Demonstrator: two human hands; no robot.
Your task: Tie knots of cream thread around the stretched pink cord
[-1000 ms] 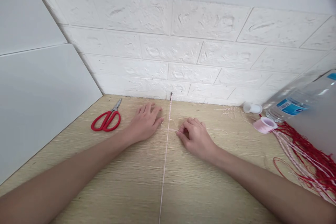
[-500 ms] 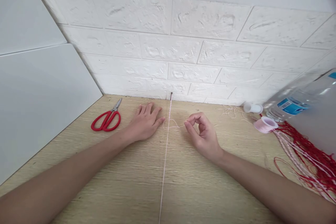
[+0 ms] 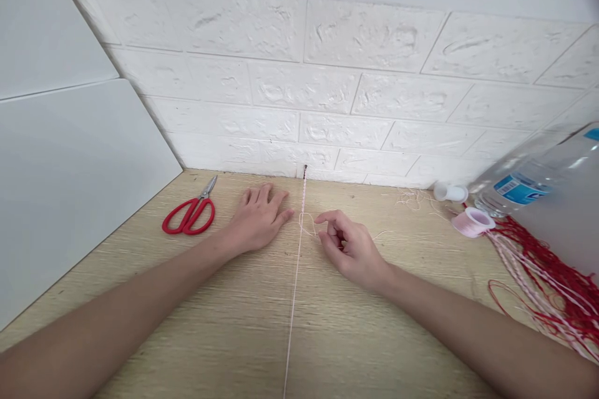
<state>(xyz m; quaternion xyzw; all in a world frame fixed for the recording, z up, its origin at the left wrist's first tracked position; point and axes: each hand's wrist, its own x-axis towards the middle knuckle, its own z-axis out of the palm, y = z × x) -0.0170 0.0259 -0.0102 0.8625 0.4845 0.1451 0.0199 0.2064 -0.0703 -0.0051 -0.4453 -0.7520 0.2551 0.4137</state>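
A taut pale pink cord [image 3: 294, 299] runs from a small dark point at the wall's foot down the middle of the table. Its upper stretch is a braided pink cord [image 3: 304, 193]. A thin thread loop [image 3: 307, 222] lies around the cord just below the braid. My left hand [image 3: 257, 219] rests flat left of the cord, fingers spread, thumb tip close to it. To the right, my right hand [image 3: 353, 246] has its index finger and thumb apart beside the loop, the other fingers curled. A thread end shows beyond its knuckles.
Red-handled scissors [image 3: 189, 215] lie at left. On the right are a white spool [image 3: 450, 192], a pink thread spool [image 3: 473, 222], a water bottle [image 3: 519, 190] and a bundle of red cords [image 3: 556, 268]. A white brick-patterned wall [image 3: 327, 87] borders the table.
My right index finger and thumb have parted from their pinch on the thread. The hand has shifted slightly left and down, and the loop now sits further right. My left hand stays put.
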